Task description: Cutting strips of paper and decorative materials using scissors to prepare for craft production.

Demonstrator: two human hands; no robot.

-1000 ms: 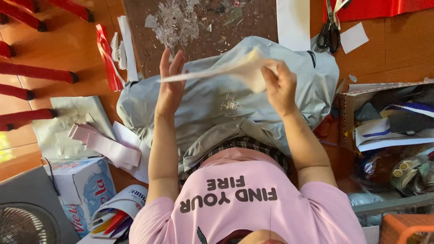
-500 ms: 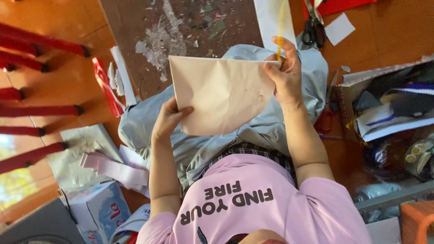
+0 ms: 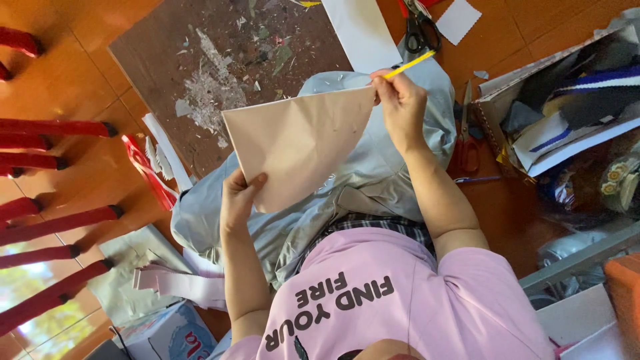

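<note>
— Over the lap, what's the left hand [image 3: 239, 200] doing?
— Pinching the beige paper sheet's [image 3: 300, 143] lower corner.
— And the right hand [image 3: 401, 107]?
— Gripping its top corner, fingers closing around a yellow pencil [image 3: 408, 65].

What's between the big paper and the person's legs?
In the head view, a grey cloth lies draped over the lap, under the beige paper.
</note>
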